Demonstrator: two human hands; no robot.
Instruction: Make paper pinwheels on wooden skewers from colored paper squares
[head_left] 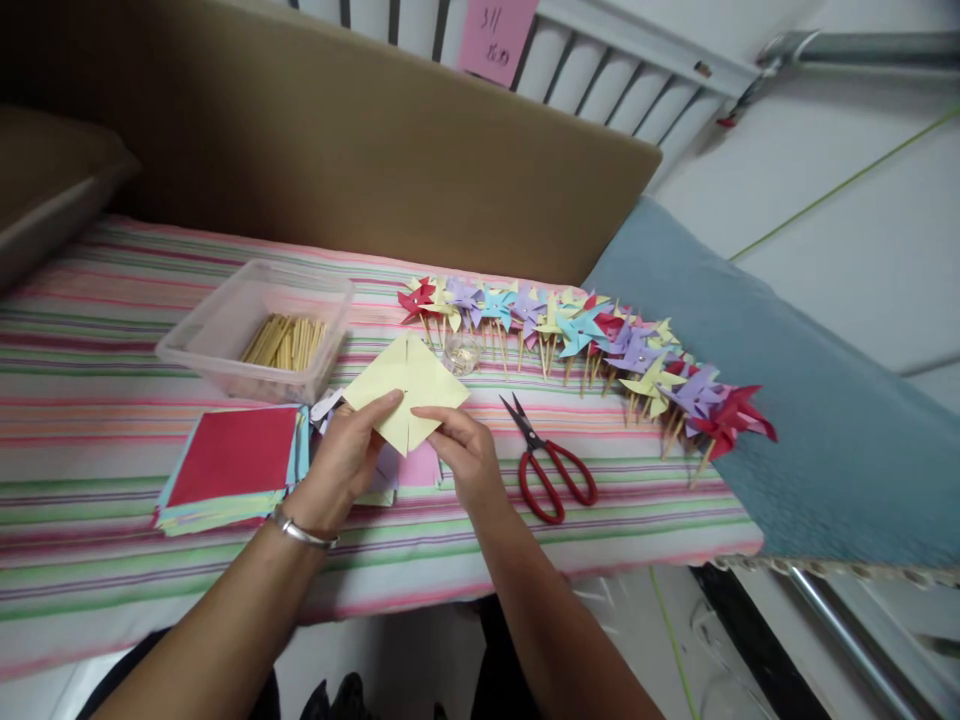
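Note:
A square of pale yellow paper (420,375) is held up in the middle, turned like a diamond, with slits from its corners toward a small mark at the centre. My left hand (349,450) pinches its lower left side, thumb on top. My right hand (469,455) is closed on the lower right edge, near a slit. Under the hands lie purple and pink paper pieces (420,466), partly hidden. Scissors with red handles (544,460) rest to the right, blades slightly apart. Left of my hands sits a stack of coloured paper squares (232,460), red on top.
A clear plastic box (217,345) contains short wooden sticks (285,342). Behind the paper stands a small round clear container (461,353). Paper pinwheels on sticks (577,330) line the back right. Cardboard (375,140) leans behind the striped cloth (90,420).

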